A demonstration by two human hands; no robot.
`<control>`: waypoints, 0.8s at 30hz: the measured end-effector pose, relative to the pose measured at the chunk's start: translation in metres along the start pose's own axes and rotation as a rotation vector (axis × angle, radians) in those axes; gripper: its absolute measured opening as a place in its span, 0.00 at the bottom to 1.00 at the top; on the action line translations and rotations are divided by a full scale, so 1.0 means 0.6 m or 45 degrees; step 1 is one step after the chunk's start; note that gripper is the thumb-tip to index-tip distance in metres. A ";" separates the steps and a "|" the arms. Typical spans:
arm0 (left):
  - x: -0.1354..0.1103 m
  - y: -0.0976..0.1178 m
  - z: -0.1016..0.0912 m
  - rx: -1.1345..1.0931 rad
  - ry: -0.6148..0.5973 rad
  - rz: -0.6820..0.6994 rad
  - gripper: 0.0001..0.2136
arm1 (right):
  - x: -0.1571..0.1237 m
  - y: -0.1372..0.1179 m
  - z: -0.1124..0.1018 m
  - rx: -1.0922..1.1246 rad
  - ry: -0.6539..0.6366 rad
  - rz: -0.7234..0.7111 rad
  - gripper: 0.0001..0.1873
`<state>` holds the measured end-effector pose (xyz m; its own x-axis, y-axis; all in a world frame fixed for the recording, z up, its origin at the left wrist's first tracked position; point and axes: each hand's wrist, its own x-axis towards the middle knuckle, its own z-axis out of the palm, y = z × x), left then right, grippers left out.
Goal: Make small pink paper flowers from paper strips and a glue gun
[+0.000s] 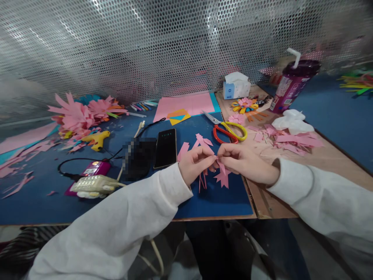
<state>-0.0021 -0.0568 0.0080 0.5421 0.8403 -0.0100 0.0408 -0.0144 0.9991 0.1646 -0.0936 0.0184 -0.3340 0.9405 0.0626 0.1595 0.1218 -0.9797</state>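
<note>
Landmark: the phone [166, 148], lying dark on the blue mat [210, 198].
Left hand [194, 162]: just right of the phone, fingers curled, thumb and fingertips pinched on the pink cutout [221, 173].
Right hand [243, 160]: further right of the phone, fingertips meeting the left hand's, also pinched on the cutout.
Pink cutout: held between both hands just above the mat, right of the phone; its pointed strips hang down and toward the person, the long axis running roughly from the fingertips downward. Both hands are equally close; the pinch sits at its top end.
Loose pink pieces [201, 142]: on the mat just beyond the hands, right of the phone, touching nothing held.
Scissors [229, 130]: right of the phone and beyond the hands, near the right hand, blades pointing away.
Scraps [291, 142]: far right of the phone, on the wooden board [329, 159].
Glue gun [97, 139]: left of the phone, well apart from the hands.
Paper flowers [78, 114]: far left, behind the glue gun.
Pink sheet [186, 105]: beyond the phone.
Cup [291, 83]: far right, at the back.
In the way: nothing lies between the hands and the cutout.
</note>
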 end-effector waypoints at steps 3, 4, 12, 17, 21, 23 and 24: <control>0.001 0.000 0.000 -0.026 0.004 -0.010 0.12 | 0.000 -0.001 0.000 -0.010 -0.017 -0.030 0.03; 0.002 -0.001 0.000 -0.037 0.006 -0.012 0.12 | 0.001 -0.001 -0.001 -0.001 -0.015 -0.040 0.03; 0.001 -0.001 0.001 -0.081 0.057 -0.029 0.11 | 0.001 0.005 -0.004 0.085 -0.036 -0.028 0.04; 0.000 0.001 0.001 -0.059 0.064 0.004 0.10 | 0.001 0.002 -0.005 0.078 -0.001 0.011 0.06; -0.001 0.001 0.000 -0.022 0.031 0.032 0.09 | 0.002 -0.002 -0.004 0.035 0.010 0.034 0.08; -0.002 0.000 0.000 -0.015 0.010 0.052 0.10 | 0.002 -0.003 -0.004 0.031 -0.017 0.027 0.07; -0.002 -0.001 0.000 -0.017 0.003 0.057 0.10 | 0.002 -0.003 -0.004 0.033 -0.028 0.022 0.07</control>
<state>-0.0028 -0.0577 0.0076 0.5409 0.8404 0.0345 0.0056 -0.0446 0.9990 0.1661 -0.0920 0.0205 -0.3517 0.9352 0.0417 0.1410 0.0970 -0.9852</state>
